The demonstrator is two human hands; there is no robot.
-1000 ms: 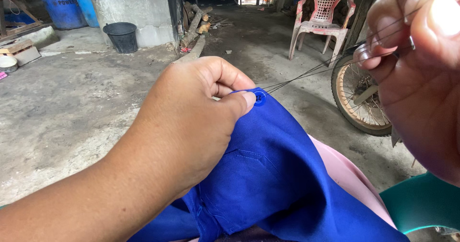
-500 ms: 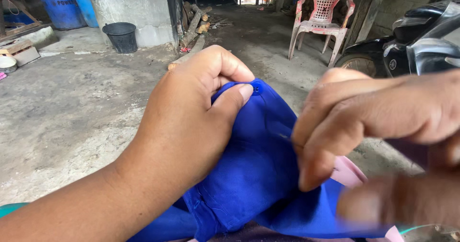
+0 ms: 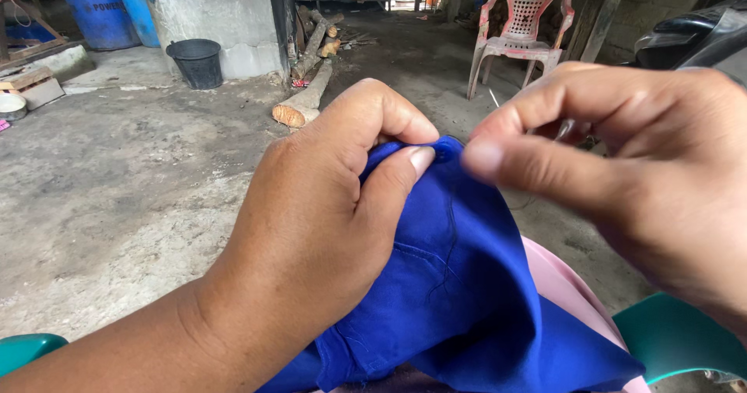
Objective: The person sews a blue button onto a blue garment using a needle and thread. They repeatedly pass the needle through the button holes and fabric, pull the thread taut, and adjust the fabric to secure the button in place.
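Both hands at the top fold of a blue garment, sewing at a button

Nearest, blue garment (image 3: 459,284) is draped over the lap on pink cloth (image 3: 564,280), with teal seat edges at both lower corners; left hand (image 3: 311,229) is clenched on the garment's top fold, thumb pressing the cloth just beside a small blue button (image 3: 447,152); right hand (image 3: 622,167) sits just right of the button, thumb and fingers pinched together, a thin needle (image 3: 494,97) poking up above the fingers, thread too fine to follow; beyond the hands, concrete floor with a log (image 3: 303,101), black bucket (image 3: 197,60) by a grey pillar, blue barrel (image 3: 97,8) far left, pink plastic chair (image 3: 525,27) at the back, dark motorbike part (image 3: 692,35) far right
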